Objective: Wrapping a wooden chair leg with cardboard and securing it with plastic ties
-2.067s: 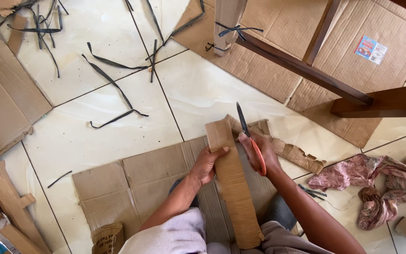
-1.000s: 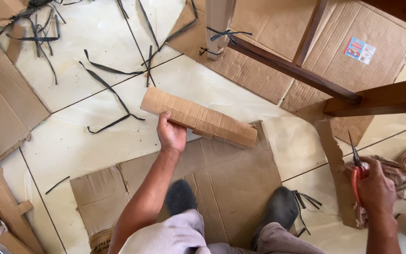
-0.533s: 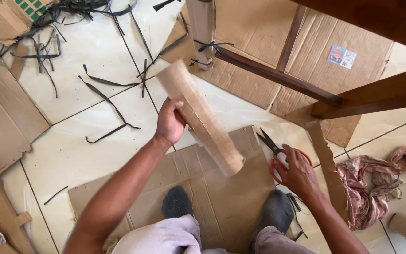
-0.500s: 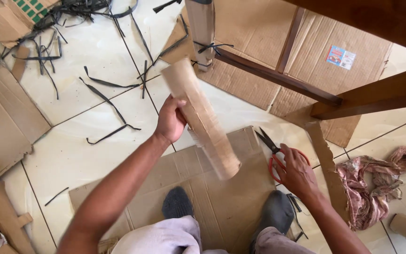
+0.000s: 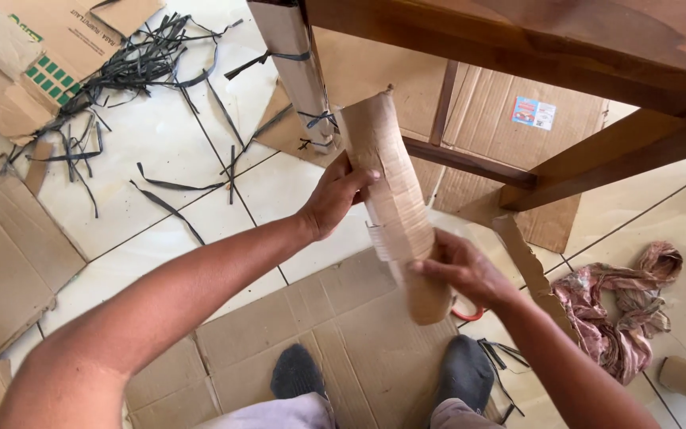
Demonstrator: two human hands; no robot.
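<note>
The dark brown wooden bench frame [image 5: 518, 48] fills the view from twelve to three o'clock. One of its legs, already sleeved in tan corrugated cardboard and tied with black strips [image 5: 295, 67], stands at about eleven o'clock from the hands. Flattened brown cardboard sheets [image 5: 343, 334] cover the cream tiled floor [image 5: 144, 199] under the person's grey-socked feet [image 5: 299, 372] at six o'clock.

At the centre, a long curled strip of tan corrugated cardboard [image 5: 395, 202] is held in the air, running from twelve down to five o'clock. The left hand [image 5: 335, 195] grips its upper half, fingers wrapped round the far side and thumb pressed on the near face. The right hand [image 5: 462, 270] clasps the lower part, fingers pressed together along the edge.

The strip is scored and notched along its left edge; my guess is that a hard squeeze or twist between the two hands could crease or tear it there. It could also spring open, since nothing binds it.

Just under the right wrist, at five o'clock, the red loop handle of a pair of scissors [image 5: 464, 313] peeks out on the floor; a foot shifting could catch it. Loose black plastic strips [image 5: 152, 63] lie scattered at ten o'clock, and a pink crumpled cloth [image 5: 621, 310] at four o'clock, both easy to slip on.
</note>
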